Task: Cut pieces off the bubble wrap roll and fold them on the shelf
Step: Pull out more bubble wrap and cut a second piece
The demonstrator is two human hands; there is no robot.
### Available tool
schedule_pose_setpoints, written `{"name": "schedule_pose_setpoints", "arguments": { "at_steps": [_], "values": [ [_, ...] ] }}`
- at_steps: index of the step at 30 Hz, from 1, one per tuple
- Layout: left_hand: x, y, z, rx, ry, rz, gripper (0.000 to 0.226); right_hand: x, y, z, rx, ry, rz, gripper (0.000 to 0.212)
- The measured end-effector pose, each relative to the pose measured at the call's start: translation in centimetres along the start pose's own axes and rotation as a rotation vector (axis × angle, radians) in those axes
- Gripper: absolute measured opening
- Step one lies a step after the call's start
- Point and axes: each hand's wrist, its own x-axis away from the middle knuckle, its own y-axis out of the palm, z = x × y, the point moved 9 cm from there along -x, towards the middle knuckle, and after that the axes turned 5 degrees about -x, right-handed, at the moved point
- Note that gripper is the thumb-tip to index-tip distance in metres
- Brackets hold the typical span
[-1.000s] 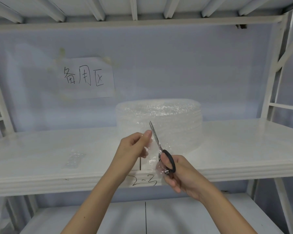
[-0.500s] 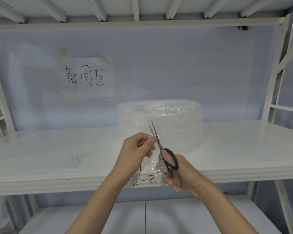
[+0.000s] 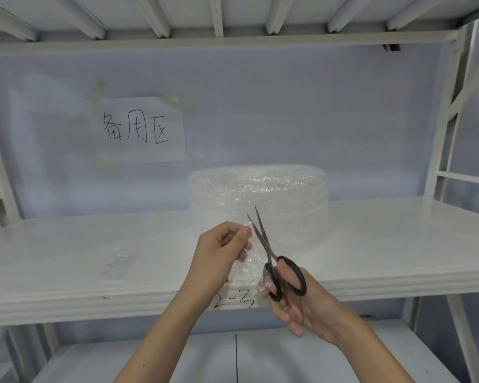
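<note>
Head cam: your left hand [image 3: 219, 252] is pinching the clear bubble wrap sheet [image 3: 250, 261]; right hand [image 3: 296, 302] is gripping black-handled steel scissors [image 3: 271, 255], blades slightly apart.

wall sign [image 3: 143, 130]: white paper, handwritten black characters, taped up behind
edge marking [image 3: 234, 300]: "2-3" scribbled in black
lower board [image 3: 260, 357]: white, thin black line

Before the bubble wrap roll [image 3: 257, 205], a loose sheet [image 3: 250, 261] is pinched by the left hand [image 3: 221, 250]; parted scissors [image 3: 271, 258] are gripped by the right hand [image 3: 302, 302].
</note>
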Motion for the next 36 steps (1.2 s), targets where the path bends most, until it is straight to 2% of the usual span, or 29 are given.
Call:
{"name": "schedule_pose_setpoints", "arguments": {
  "at_steps": [2,7,12,30,36],
  "values": [
    [0.2,0.3,0.1,-0.001,0.002,-0.017,0.015,-0.2,-0.1,-0.4,0.023,0.003,0.029,0.051],
    [0.5,0.9,0.2,0.0,0.009,-0.069,0.013,-1.7,-0.3,-1.2,0.037,-0.027,0.079,0.058],
    [0.4,0.7,0.1,-0.004,-0.003,-0.087,0.013,-2.0,-0.7,-1.9,0.073,-0.05,0.126,0.054],
    [0.7,0.2,-0.5,-0.024,-0.022,-0.13,0.014,-2.6,-0.5,-3.2,0.106,-0.053,0.131,0.046],
    [1.3,1.1,-0.6,-0.045,-0.023,-0.198,0.016,-3.0,-0.6,-3.8,0.093,-0.065,0.138,0.048]
  ]
}}
